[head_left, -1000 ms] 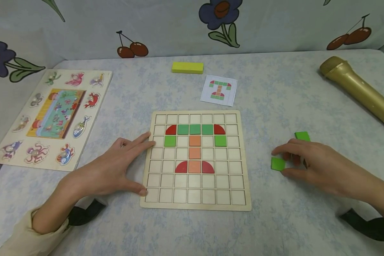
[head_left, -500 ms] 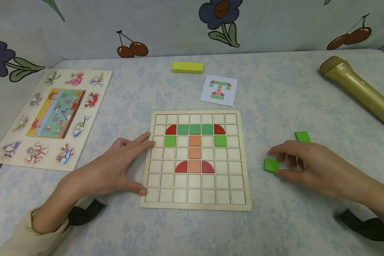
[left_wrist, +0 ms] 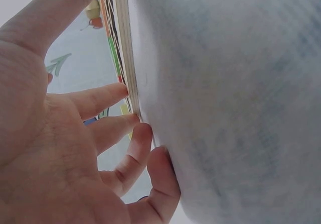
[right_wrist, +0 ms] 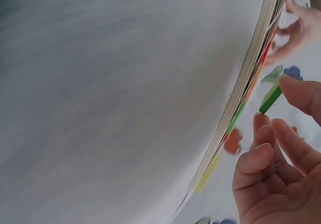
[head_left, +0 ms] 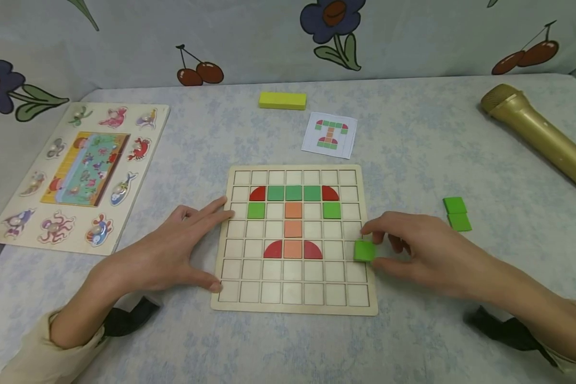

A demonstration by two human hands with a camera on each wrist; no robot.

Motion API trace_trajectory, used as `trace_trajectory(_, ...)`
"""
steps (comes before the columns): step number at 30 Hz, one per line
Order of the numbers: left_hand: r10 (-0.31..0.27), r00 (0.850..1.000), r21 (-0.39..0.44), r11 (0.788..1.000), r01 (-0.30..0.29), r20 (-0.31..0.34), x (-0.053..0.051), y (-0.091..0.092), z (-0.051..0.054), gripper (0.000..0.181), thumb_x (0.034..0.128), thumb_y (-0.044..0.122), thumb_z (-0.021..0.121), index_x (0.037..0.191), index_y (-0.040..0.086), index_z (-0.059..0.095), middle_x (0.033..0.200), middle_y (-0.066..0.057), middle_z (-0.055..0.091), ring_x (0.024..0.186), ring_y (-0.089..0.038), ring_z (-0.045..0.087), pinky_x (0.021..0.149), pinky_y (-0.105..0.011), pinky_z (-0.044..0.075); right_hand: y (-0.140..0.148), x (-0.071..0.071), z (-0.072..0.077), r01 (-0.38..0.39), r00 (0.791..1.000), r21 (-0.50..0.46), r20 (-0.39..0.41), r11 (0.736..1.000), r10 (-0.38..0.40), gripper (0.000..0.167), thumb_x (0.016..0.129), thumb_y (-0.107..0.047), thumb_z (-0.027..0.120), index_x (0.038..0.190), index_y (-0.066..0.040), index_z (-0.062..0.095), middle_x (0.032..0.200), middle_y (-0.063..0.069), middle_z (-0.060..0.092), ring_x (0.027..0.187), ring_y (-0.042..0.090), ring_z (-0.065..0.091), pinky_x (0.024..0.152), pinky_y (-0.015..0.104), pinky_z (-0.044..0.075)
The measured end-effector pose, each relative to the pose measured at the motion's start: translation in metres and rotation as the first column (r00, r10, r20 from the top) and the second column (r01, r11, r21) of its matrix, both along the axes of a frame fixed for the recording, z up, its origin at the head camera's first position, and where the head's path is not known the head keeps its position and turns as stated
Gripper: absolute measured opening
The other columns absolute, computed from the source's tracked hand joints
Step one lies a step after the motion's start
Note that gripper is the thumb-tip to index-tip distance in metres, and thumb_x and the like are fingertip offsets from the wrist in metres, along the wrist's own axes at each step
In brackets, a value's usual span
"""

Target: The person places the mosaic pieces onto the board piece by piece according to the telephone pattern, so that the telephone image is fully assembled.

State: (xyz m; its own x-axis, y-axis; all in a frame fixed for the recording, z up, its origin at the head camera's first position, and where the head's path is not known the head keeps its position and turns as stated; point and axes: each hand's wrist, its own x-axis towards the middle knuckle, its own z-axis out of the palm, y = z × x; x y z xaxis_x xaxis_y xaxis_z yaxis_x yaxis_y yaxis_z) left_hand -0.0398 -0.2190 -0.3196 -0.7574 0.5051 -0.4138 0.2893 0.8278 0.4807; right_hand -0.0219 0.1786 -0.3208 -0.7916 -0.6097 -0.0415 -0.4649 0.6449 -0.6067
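Note:
My right hand [head_left: 422, 256] pinches a small green square tile [head_left: 364, 250] between thumb and fingers, over the right edge of the wooden grid board [head_left: 295, 309]. In the right wrist view the tile [right_wrist: 271, 97] is tilted, apart from the board. My left hand [head_left: 165, 261] lies at the board's left side, with fingertips and thumb touching its edge; the left wrist view shows fingers [left_wrist: 108, 99] against that edge. Green squares, orange squares [head_left: 293, 229] and red quarter-round tiles [head_left: 272, 249] sit in the grid. Two loose green tiles [head_left: 457, 213] lie right of the board.
Beyond the board lie a pattern card [head_left: 329, 135] and a yellow block [head_left: 282, 100]. A sea-animal puzzle board [head_left: 77, 213] rests at the left. At the far right is a gold microphone [head_left: 540, 136]. A patterned cloth covers the table.
My right hand has carried the green tile leftward from the table to above the board's right edge, uncovering a second loose green tile. My left hand stays at the board's edge.

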Motion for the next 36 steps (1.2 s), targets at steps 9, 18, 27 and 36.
trace_trajectory(9,-0.005,1.0,0.007,1.0,0.005,-0.003,-0.001,0.001,-0.001,0.112,0.0648,0.052,0.088,0.156,0.023,0.029,0.165,0.002,0.007,0.12,-0.021,0.029,0.088,-0.042,0.039,-0.05,-0.005,0.003,-0.138,0.99,0.002,0.003,0.99,0.138,0.031,0.084,-0.011,0.077,0.113,-0.013,0.066,0.089,-0.012,0.058,0.073,0.003,0.05,0.065,0.024,0.046)
trace_trajectory(18,-0.013,1.0,0.003,1.0,0.013,-0.015,-0.001,-0.001,0.0,0.112,0.0655,0.053,0.087,0.156,0.021,0.03,0.165,0.001,0.007,0.121,-0.023,0.029,0.088,-0.044,0.039,-0.1,-0.001,0.007,-0.223,0.972,0.037,-0.063,0.974,0.225,0.03,0.084,-0.009,0.075,0.112,-0.01,0.065,0.095,-0.007,0.062,0.076,0.005,0.053,0.071,0.028,0.047)
trace_trajectory(27,-0.015,1.0,0.0,1.0,0.015,-0.015,-0.001,0.001,-0.001,0.112,0.0654,0.053,0.087,0.156,0.021,0.03,0.165,0.003,0.006,0.121,-0.022,0.029,0.09,-0.043,0.039,-0.126,0.0,0.005,-0.247,0.967,0.101,-0.038,0.964,0.252,0.029,0.084,-0.01,0.077,0.11,-0.008,0.065,0.095,-0.003,0.064,0.075,0.008,0.053,0.066,0.026,0.047)
trace_trajectory(36,-0.008,1.0,-0.003,1.0,0.008,-0.009,-0.001,0.0,-0.001,0.113,0.0643,0.054,0.087,0.156,0.023,0.03,0.165,0.004,0.007,0.12,-0.022,0.029,0.089,-0.043,0.039,-0.13,-0.001,0.0,-0.253,0.965,0.105,-0.046,0.962,0.259,0.028,0.083,-0.009,0.077,0.109,-0.008,0.066,0.095,-0.002,0.064,0.078,0.009,0.055,0.068,0.026,0.048)
